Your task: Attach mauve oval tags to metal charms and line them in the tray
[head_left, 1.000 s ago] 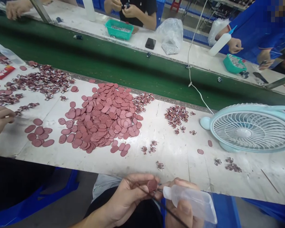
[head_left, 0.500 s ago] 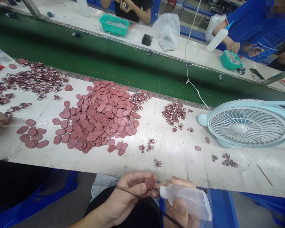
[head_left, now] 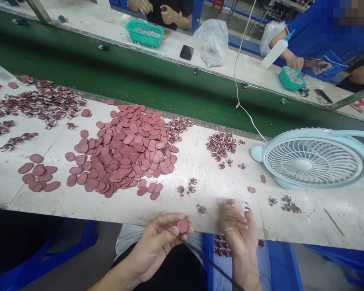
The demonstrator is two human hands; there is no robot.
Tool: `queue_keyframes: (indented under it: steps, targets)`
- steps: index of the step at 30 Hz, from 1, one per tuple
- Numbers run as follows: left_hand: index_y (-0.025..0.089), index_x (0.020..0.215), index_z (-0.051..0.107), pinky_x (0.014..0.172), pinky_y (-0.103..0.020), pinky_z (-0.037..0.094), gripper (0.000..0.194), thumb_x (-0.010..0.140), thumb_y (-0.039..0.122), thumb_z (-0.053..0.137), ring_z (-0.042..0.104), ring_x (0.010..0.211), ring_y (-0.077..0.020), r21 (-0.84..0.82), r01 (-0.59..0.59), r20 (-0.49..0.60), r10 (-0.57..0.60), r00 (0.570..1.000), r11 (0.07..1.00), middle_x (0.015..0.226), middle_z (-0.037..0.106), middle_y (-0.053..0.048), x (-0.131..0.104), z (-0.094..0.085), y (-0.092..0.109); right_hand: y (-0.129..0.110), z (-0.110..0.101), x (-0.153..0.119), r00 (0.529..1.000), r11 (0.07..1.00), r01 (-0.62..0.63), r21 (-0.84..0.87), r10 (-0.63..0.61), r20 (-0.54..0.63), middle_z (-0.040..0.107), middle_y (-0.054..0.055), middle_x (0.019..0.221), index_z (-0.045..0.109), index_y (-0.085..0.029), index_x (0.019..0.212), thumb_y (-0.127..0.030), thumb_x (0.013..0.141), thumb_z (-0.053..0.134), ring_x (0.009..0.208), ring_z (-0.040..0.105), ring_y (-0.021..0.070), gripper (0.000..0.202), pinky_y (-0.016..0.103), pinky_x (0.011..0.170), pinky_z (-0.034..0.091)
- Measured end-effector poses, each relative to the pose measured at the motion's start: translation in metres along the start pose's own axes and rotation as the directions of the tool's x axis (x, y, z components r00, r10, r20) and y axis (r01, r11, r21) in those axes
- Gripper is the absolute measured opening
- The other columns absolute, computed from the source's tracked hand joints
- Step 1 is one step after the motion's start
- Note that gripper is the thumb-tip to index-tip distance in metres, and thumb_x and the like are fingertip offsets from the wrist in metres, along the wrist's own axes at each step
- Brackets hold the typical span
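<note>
My left hand [head_left: 160, 238] pinches a reddish-brown oval disc [head_left: 183, 226] with small holes, just off the table's near edge. To its right, my right hand [head_left: 238, 228] is raised over the edge, fingers apart and partly blurred by motion. A tiny dark piece [head_left: 248, 207] shows at one of its fingertips; I cannot tell whether it touches. Near both hands lies a small brown-and-white figure piece [head_left: 201, 209]. A big heap of similar oval discs [head_left: 127, 149] covers the table beyond my left hand.
A light blue fan [head_left: 312, 159] lies at the right, its white cord crossing the green belt [head_left: 170, 87]. Small figure pieces [head_left: 221, 145] form piles. Below the edge, a blue tray [head_left: 283, 262] holds rows of pieces. Across the belt, people work beside green baskets [head_left: 144, 34].
The clear squeeze bottle has left my right hand and is out of sight. That hand has moved up and away from the disc, which stays in my left hand. Another person's hand at far left is gone.
</note>
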State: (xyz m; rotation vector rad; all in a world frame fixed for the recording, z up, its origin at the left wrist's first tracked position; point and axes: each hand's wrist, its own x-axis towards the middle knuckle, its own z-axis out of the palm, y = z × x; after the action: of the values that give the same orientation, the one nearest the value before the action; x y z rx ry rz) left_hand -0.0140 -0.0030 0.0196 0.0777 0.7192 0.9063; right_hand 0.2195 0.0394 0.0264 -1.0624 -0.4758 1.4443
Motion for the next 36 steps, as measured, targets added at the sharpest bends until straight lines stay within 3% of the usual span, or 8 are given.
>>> queue_keyframes:
  steps: [4, 7, 11, 15, 21, 25, 28, 36]
  targets:
    - [0.018, 0.107, 0.077, 0.084, -0.023, 0.059, 0.024, 0.082, 0.019, 0.077, 0.075, 0.1, -0.0195, 0.026, -0.026, -0.125, 0.029, 0.992, 0.999, 0.115, 0.079, -0.009, -0.001, -0.01, 0.011, 0.005, -0.009, -0.01, 0.996, 0.997, 0.08, -0.005, -0.08, -0.044, 0.043, -0.011, 0.057, 0.075, -0.014, 0.094, -0.048, 0.092, 0.015, 0.037, 0.042, -0.0058, 0.069, 0.001, 0.045, -0.01]
    - [0.017, 0.107, 0.076, 0.084, -0.023, 0.06, 0.023, 0.084, 0.018, 0.075, 0.075, 0.099, -0.0196, 0.028, -0.05, -0.166, 0.054, 0.985, 0.998, 0.114, 0.08, -0.009, -0.003, -0.015, 0.018, 0.008, -0.009, -0.027, 0.99, 0.94, 0.061, -0.335, -0.101, -0.103, 0.04, -0.011, 0.053, 0.073, -0.02, 0.093, -0.056, 0.095, 0.031, 0.031, 0.032, 0.0, 0.055, 0.004, 0.029, 0.009]
    - [0.017, 0.108, 0.076, 0.084, -0.023, 0.059, 0.023, 0.085, 0.018, 0.073, 0.075, 0.1, -0.0196, 0.051, -0.038, -0.17, 0.046, 0.984, 0.998, 0.113, 0.079, -0.009, -0.004, -0.016, 0.018, 0.023, -0.001, -0.031, 0.991, 0.633, 0.057, -0.772, -0.131, -0.035, 0.05, -0.008, 0.055, 0.073, -0.021, 0.091, -0.037, 0.077, 0.075, 0.042, 0.047, 0.01, 0.021, 0.022, 0.037, 0.044]
    - [0.017, 0.107, 0.077, 0.084, -0.023, 0.059, 0.024, 0.084, 0.019, 0.075, 0.074, 0.099, -0.0194, 0.073, -0.008, -0.138, 0.018, 0.99, 0.997, 0.112, 0.079, -0.011, -0.004, -0.01, 0.013, 0.038, 0.008, -0.013, 0.989, 0.313, 0.125, -0.941, -0.112, 0.094, 0.066, 0.0, 0.079, 0.076, -0.022, 0.091, -0.035, 0.075, 0.076, 0.064, 0.059, 0.0155, 0.021, 0.033, 0.064, 0.054]
    - [0.018, 0.106, 0.078, 0.085, -0.023, 0.057, 0.025, 0.082, 0.022, 0.078, 0.074, 0.101, -0.0199, 0.118, 0.0, -0.093, 0.011, 0.996, 0.993, 0.115, 0.079, -0.01, -0.005, -0.004, 0.009, 0.03, 0.013, -0.013, 0.995, 0.324, 0.086, -0.942, -0.077, 0.064, 0.073, 0.005, 0.082, 0.075, -0.021, 0.09, -0.036, 0.084, 0.067, 0.072, 0.068, 0.0209, 0.018, 0.035, 0.069, 0.057]
    - [0.02, 0.101, 0.079, 0.082, -0.026, 0.058, 0.026, 0.077, 0.026, 0.083, 0.074, 0.101, -0.0225, 0.192, -0.027, -0.091, 0.045, 0.995, 0.981, 0.114, 0.079, -0.01, -0.004, -0.002, 0.004, 0.015, 0.025, -0.042, 0.995, 0.569, 0.051, -0.821, 0.044, 0.092, 0.077, 0.004, 0.081, 0.075, -0.024, 0.095, -0.034, 0.085, 0.068, 0.072, 0.073, 0.0204, 0.016, 0.031, 0.065, 0.061]
    - [0.021, 0.099, 0.079, 0.086, -0.029, 0.057, 0.026, 0.074, 0.025, 0.085, 0.073, 0.102, -0.0228, 0.219, -0.069, -0.048, 0.082, 0.995, 0.973, 0.112, 0.08, -0.009, -0.002, -0.001, -0.001, 0.014, 0.038, -0.059, 0.986, 0.74, 0.078, -0.668, 0.04, 0.159, 0.074, 0.002, 0.077, 0.076, -0.026, 0.092, -0.029, 0.08, 0.073, 0.066, 0.071, 0.0179, 0.013, 0.029, 0.06, 0.06]
    - [0.02, 0.083, 0.076, 0.084, -0.028, 0.056, 0.011, 0.077, 0.013, 0.082, 0.075, 0.087, -0.0172, 0.218, -0.088, 0.053, 0.078, 0.995, 0.972, 0.101, 0.082, -0.006, 0.0, 0.001, -0.004, 0.017, 0.051, -0.06, 0.98, 0.806, -0.019, -0.592, 0.133, 0.149, 0.076, 0.003, 0.08, 0.078, -0.025, 0.093, -0.028, 0.081, 0.074, 0.069, 0.07, 0.0168, 0.013, 0.028, 0.065, 0.06]
